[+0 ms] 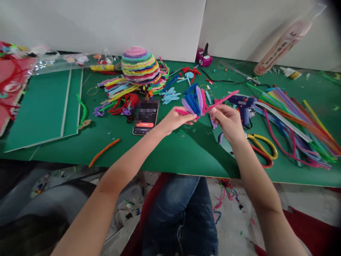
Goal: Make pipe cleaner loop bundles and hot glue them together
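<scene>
My left hand point(182, 118) pinches the base of a fan-shaped bundle of blue, lilac and pink pipe cleaners point(194, 101), held above the green table. At the bundle's right side, my right hand point(225, 117) has its thumb and fingers closed on a long pink pipe cleaner point(226, 97), which slants up to the right. This pink strand meets the bundle between my two hands. The undersides of my fingers are partly hidden.
A phone point(146, 119) lies left of my hands, below a striped ball point(141, 65). To the right are a blue glue gun point(243, 106), scissors point(275, 151) and many loose pipe cleaners point(301, 124). A bottle point(282, 48) stands at the back right.
</scene>
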A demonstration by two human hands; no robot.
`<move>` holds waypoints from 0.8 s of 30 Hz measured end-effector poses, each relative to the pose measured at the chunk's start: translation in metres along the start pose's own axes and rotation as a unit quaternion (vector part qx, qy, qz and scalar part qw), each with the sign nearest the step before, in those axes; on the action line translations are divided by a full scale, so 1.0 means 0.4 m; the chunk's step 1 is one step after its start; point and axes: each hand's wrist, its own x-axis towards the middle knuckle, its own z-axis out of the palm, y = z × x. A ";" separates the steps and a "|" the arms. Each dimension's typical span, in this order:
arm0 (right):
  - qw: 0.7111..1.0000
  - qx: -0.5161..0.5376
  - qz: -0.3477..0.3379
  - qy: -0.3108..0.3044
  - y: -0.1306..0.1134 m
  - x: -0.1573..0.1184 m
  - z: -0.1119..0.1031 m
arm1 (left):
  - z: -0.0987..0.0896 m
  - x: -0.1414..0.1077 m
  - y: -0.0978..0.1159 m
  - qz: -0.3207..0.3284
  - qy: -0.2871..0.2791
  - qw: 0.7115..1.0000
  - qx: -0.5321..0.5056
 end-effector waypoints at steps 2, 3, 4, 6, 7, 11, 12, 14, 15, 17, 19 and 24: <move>1.000 -0.016 -0.010 0.000 0.003 -0.003 0.001 | 0.001 -0.002 0.001 -0.001 0.000 1.000 0.017; 1.000 -0.026 -0.016 0.000 0.003 -0.005 0.001 | 0.001 -0.003 0.001 -0.001 -0.001 1.000 0.020; 0.999 -0.038 -0.024 0.003 0.003 -0.007 0.003 | 0.001 -0.004 0.002 0.000 -0.003 1.000 0.021; 0.996 -0.069 -0.050 0.020 0.000 -0.012 0.009 | 0.000 -0.006 0.004 0.001 -0.008 1.000 0.018; 0.993 -0.089 -0.064 0.031 -0.002 -0.015 0.013 | 0.001 -0.008 0.005 0.001 -0.009 1.000 0.017; 0.979 -0.148 -0.120 0.074 -0.011 -0.031 0.030 | 0.005 -0.012 0.007 0.004 -0.009 1.000 0.018; 0.975 -0.157 -0.132 0.081 -0.013 -0.035 0.034 | 0.006 -0.012 0.007 0.007 -0.008 1.000 0.021; 0.967 -0.181 -0.154 0.089 -0.017 -0.041 0.039 | 0.008 -0.013 0.006 0.013 -0.006 0.999 0.029; 0.962 -0.199 -0.163 0.091 -0.018 -0.044 0.041 | 0.008 -0.013 0.005 0.016 -0.005 0.999 0.033; 0.949 -0.238 -0.180 0.097 -0.021 -0.047 0.045 | 0.007 -0.013 0.005 0.021 0.001 0.999 0.039; 0.938 -0.272 -0.190 0.104 -0.024 -0.050 0.048 | 0.007 -0.013 0.006 0.024 0.011 0.999 0.037; 0.925 -0.297 -0.212 0.110 -0.028 -0.056 0.052 | 0.008 -0.011 0.007 0.025 0.040 0.998 0.030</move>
